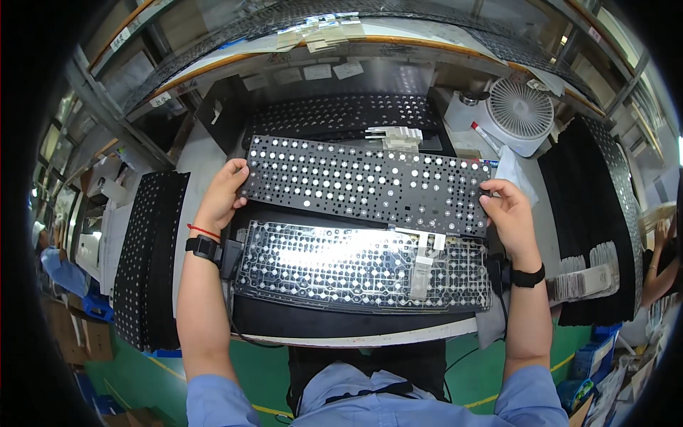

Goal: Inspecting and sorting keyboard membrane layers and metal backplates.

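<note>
Between my two hands hangs a long black keyboard backplate (331, 191), perforated and dotted with rows of white round spots, its right end a little lower than its left. My left hand (226, 186) pinches the left end, thumb and fingers closed on the edge. My right hand (506, 210) grips the right end the same way. Nearer to me lies a clear keyboard membrane (320, 274) with fine traces and white dots, shining under the light. A pale flat connector tail (421, 274) lies over its right half. Whether the backplate touches the membrane I cannot tell.
Behind are more dotted black plates (334, 114) with pale tails. Stacks of plates stand at the left (146, 263) and right (590, 206). A white fan (521, 110) sits at the back right, near a red marker (477, 127). A shelf (398, 47) crosses above. People work on both sides.
</note>
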`<state>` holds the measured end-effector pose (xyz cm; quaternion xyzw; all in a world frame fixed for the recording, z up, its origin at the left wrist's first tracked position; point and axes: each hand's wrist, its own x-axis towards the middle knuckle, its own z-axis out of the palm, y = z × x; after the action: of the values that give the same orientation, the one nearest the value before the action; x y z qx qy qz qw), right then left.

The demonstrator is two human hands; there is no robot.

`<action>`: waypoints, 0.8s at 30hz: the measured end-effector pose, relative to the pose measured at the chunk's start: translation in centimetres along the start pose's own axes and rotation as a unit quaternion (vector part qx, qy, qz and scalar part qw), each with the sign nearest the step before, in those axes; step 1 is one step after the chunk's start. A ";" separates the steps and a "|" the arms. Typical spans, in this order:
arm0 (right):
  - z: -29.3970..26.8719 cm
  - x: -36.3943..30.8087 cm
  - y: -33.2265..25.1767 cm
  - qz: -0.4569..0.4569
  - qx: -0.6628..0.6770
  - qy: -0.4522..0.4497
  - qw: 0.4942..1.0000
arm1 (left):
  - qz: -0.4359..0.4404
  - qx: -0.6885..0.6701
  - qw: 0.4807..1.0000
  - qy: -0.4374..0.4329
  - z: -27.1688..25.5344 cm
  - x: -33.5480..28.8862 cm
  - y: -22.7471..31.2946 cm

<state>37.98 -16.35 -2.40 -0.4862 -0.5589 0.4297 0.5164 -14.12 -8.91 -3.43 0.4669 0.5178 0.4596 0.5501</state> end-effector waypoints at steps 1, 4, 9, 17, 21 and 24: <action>0.2 0.0 -0.2 -0.004 0.002 0.006 1.000 | 0.007 -0.011 1.000 0.001 0.0 0.1 -0.1; 1.2 -0.2 -1.9 0.011 0.018 0.013 1.000 | 0.052 -0.054 0.996 0.053 -1.0 0.7 -0.6; 0.0 -0.1 -0.7 0.085 -0.083 -0.049 0.992 | 0.088 -0.129 0.981 0.111 -1.3 1.4 -0.9; -0.3 -0.8 -1.5 0.062 -0.300 -0.233 0.923 | 0.067 -0.109 0.989 0.074 -1.5 0.7 -0.5; -0.2 -0.6 -1.3 0.122 -0.263 -0.223 0.931 | 0.049 -0.094 0.993 0.052 -1.8 0.7 -0.7; -0.3 -0.5 -1.1 0.105 -0.245 -0.192 0.944 | 0.043 -0.089 0.994 0.043 -1.4 0.5 -0.5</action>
<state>38.20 -17.00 -1.36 -0.5615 -0.6813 0.4169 0.2161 -15.52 -8.42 -4.02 0.4180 0.4775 0.5467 0.5462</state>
